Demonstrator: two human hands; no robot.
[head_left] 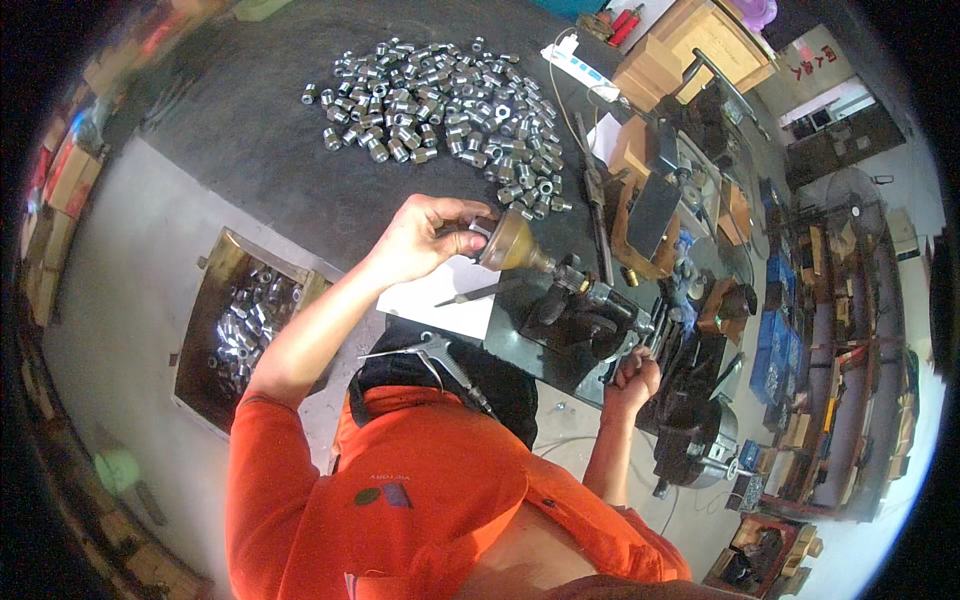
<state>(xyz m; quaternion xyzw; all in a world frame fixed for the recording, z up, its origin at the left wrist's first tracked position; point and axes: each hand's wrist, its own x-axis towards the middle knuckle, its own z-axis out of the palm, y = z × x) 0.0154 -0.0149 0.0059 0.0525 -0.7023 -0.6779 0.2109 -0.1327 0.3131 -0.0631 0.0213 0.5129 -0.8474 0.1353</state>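
My left hand (432,238) is closed, thumb and fingers pinching a hex metal fitting (483,226) at the wide end of an amber, cone-shaped cup (516,245). The cup's narrow end points at a small dark bench machine (570,290). My right hand (637,378) is curled shut beside the machine's near right side; what its fingers grip is hidden. Beneath my left forearm a white sheet (425,300) lies on the table with a dark pointed tool (480,293) across it. An air blow gun (445,362) lies at the table's near edge, close to my body.
Many hex metal fittings (430,105) are heaped on the dark table (240,130). A wooden box (190,330) of shiny fittings stands at left. A long dark bar (597,215), a power strip (580,70) and wooden trays lie right. Shelving (850,370) with blue bins stands far right.
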